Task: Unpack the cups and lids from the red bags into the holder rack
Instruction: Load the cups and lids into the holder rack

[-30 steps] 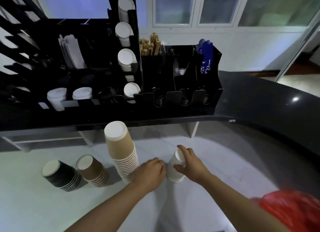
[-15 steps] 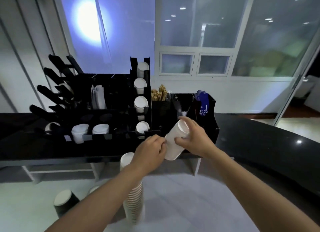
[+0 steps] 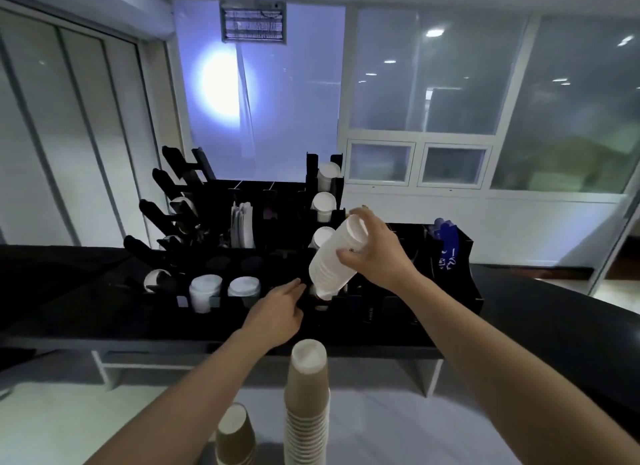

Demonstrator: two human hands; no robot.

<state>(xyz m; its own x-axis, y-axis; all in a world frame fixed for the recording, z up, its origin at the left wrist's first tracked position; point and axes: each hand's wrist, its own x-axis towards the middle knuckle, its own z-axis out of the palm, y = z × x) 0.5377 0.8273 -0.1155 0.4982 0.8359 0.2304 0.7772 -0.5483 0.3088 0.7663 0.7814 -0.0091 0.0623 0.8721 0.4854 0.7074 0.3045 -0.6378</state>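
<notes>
My right hand (image 3: pixel 375 253) grips a stack of white cups (image 3: pixel 332 260), tilted, bottom end up, right in front of the black holder rack (image 3: pixel 277 222) on the dark counter. The stack's lower end sits at the rack's lowest cup slot. My left hand (image 3: pixel 278 310) reaches with straight fingers to the rack's front just left of the stack's lower end and holds nothing. White cups (image 3: pixel 323 204) fill the upper slots of the rack's vertical column. Two white lid stacks (image 3: pixel 225 289) sit in the rack's front row. No red bag is in view.
A tall stack of brown cups (image 3: pixel 306 402) and a shorter brown stack (image 3: pixel 235 433) stand upside down on the white lower surface in front of me. Black angled tubes (image 3: pixel 166 204) stick out at the rack's left. A black condiment box (image 3: pixel 446 256) stands at the right.
Both hands rose from the white surface to the rack with the white cup stack. My left hand let go of the stack and now reaches to the rack front.
</notes>
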